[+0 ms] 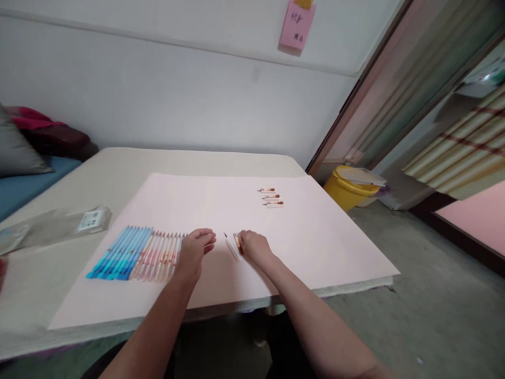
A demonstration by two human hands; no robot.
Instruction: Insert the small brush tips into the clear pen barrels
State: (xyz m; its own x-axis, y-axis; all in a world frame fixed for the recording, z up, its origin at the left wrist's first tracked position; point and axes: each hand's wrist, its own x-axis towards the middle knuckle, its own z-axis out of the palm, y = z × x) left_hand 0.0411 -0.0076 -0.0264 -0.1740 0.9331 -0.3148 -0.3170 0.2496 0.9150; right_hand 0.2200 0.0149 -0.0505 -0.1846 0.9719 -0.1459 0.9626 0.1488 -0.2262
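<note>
My left hand (194,252) hovers beside the right end of a row of pale, patterned pens (158,258), its fingers apart and nothing seen in them. Left of those pens lies a row of blue pens (120,253). My right hand (252,245) has its fingers curled round the brown end of a short pen part (237,241). Just left of it, a slim white piece with a dark tip (232,247) lies on the pink sheet (213,200). Farther back on the sheet are several small pen parts with brown ends (273,197).
A clear plastic bag with a white label (91,220) lies on the table (130,159) at the left. On the floor beyond the right side stands a yellow bucket (345,190). A white wall (177,95) rises behind the table.
</note>
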